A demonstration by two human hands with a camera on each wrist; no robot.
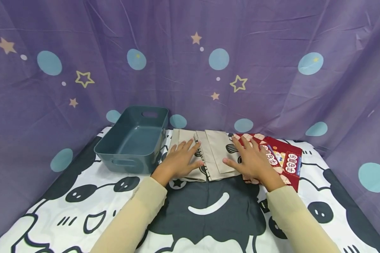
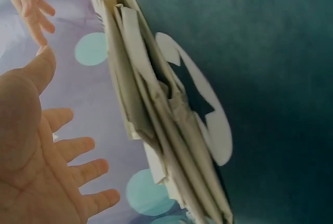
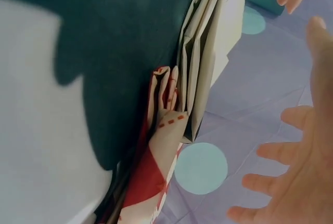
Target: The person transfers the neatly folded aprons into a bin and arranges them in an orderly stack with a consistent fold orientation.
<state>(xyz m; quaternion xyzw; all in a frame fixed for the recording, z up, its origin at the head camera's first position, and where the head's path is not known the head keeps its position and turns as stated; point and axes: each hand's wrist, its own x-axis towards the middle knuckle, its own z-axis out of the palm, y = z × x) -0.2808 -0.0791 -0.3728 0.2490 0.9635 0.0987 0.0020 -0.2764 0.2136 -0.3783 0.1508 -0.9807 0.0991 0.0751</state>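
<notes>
Two beige folded pieces (image 1: pixel 216 149) with dark prints lie side by side on the bedspread-like cloth, in the middle of the head view. My left hand (image 1: pixel 178 161) is over the left one, palm down with fingers spread. My right hand (image 1: pixel 253 161) has its fingers spread above the right beige piece and a red folded piece (image 1: pixel 292 146) with cream diamonds and white lettering. Both wrist views show a gap between palm and layers: the left hand (image 2: pixel 31 156) stands off the beige stack (image 2: pixel 161 125), the right hand (image 3: pixel 304 172) off the red-and-cream folds (image 3: pixel 151 172).
A dark teal bin (image 1: pixel 131 160) with handle slots stands at the back left, beside the beige pieces. Black-and-white cartoon cloth (image 1: pixel 92 211) covers the table. A purple curtain (image 1: pixel 177 31) with stars and blue dots hangs right behind.
</notes>
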